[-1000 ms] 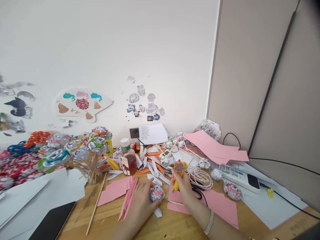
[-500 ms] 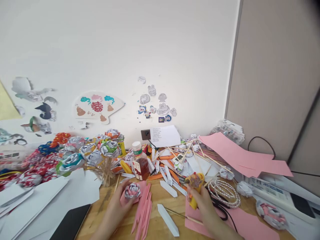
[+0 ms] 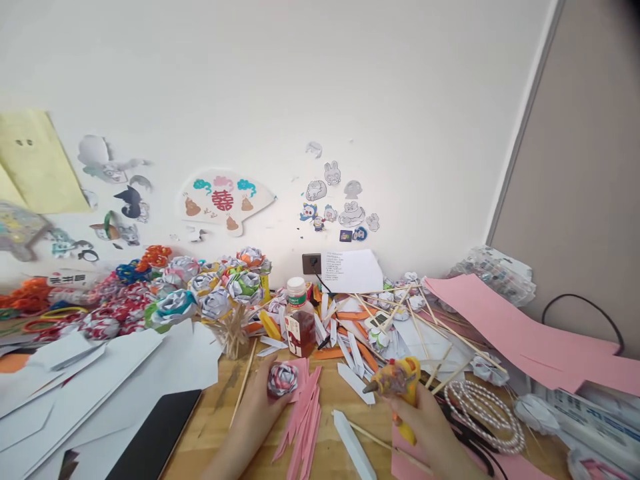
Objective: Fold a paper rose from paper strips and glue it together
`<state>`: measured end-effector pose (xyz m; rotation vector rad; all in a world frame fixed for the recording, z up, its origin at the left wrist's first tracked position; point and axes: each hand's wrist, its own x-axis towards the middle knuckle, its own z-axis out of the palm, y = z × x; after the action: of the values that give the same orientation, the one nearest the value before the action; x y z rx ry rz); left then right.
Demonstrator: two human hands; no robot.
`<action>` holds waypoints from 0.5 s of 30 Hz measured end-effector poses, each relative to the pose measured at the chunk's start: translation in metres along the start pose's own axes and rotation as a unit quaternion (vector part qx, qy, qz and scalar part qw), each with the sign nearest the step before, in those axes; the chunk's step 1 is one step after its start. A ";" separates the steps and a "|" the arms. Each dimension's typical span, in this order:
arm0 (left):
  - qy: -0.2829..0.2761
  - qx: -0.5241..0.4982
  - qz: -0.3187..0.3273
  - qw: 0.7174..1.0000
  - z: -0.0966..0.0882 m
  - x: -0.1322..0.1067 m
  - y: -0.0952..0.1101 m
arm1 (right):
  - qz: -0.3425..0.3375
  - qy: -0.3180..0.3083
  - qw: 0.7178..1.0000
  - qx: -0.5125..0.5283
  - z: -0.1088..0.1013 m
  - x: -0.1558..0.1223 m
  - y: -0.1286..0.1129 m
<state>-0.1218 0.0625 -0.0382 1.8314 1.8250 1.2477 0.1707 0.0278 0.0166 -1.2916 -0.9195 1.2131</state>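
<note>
Held the paper rose (image 3: 283,380) in the left hand (image 3: 265,400), with bent fingers at its left side, the thumb along its near side and the spiral face turned up. Grasped the yellow glue gun (image 3: 400,380) in the right hand (image 3: 425,417), with the nozzle (image 3: 371,387) pointed left, toward the rose but well apart from it.

Seemed wise to hold the rose steady and lightly, without flattening its layered folds. Called, most likely, for bringing the hot tip close to bare paper only, clear of the left fingers and thumb, for laying any glue in small dabs, and for pressing each dab briefly. Needed care, too, to avoid dripping on the loose strips between the hands.

Had the rose nearer than the bottle (image 3: 300,327) and slightly left of it, within the left hand's curl and touching it. Could not tell, from this angle, whether it rested on anything below. Had the glue gun to the bottle's near right. Saw the folded pink strips (image 3: 304,427) straight in front of the bottle on the wooden surface (image 3: 213,427), and a white strip (image 3: 353,443) to its near right.
</note>
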 end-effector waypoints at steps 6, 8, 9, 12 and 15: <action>-0.013 -0.035 0.028 0.999 0.002 -0.001 0.005 | -0.025 -0.060 0.998 -0.002 0.016 0.008 -0.004; -0.004 -0.033 0.040 0.999 0.002 0.000 0.005 | -0.024 -0.091 0.996 0.006 0.021 0.012 0.001; 0.005 -0.027 0.048 0.998 0.002 0.000 0.005 | -0.022 -0.109 0.994 0.011 0.024 0.014 0.003; 0.035 0.001 0.068 0.997 0.001 0.001 0.002 | -0.009 -0.149 0.989 0.012 0.029 0.015 0.010; 0.055 0.026 0.071 0.996 -0.001 0.000 0.004 | -0.008 -0.144 0.989 -0.008 0.030 0.015 0.014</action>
<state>-0.1198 0.0619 -0.0348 1.9888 1.8267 1.3895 0.1419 0.0467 0.0037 -1.1348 -1.1455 1.4063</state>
